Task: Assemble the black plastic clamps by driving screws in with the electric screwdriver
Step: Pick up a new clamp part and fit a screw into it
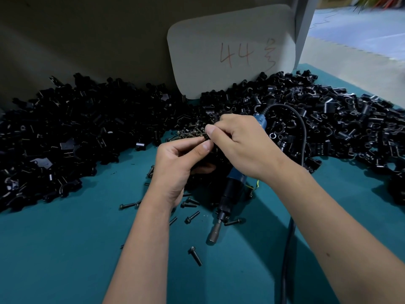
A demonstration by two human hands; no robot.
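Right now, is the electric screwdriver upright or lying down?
Tilted, not upright: the electric screwdriver slants under the right hand, its tip low near the mat.

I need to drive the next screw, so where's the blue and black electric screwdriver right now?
In the head view, the blue and black electric screwdriver lies on the teal table mat under the right hand, metal tip toward you, loose dark screws around it.

A teal tabletop (65, 249) fills the near and middle ground, lit from above so shadows fall across it. Along its far edge rises a dull grey-beige wall panel (87, 40). Propped against that panel stands a pale card with rounded corners (230, 51), marked "44" in red. To its right runs a grey upright post (303, 25). Far right lies a brighter, pale floor (361, 34), blurred.
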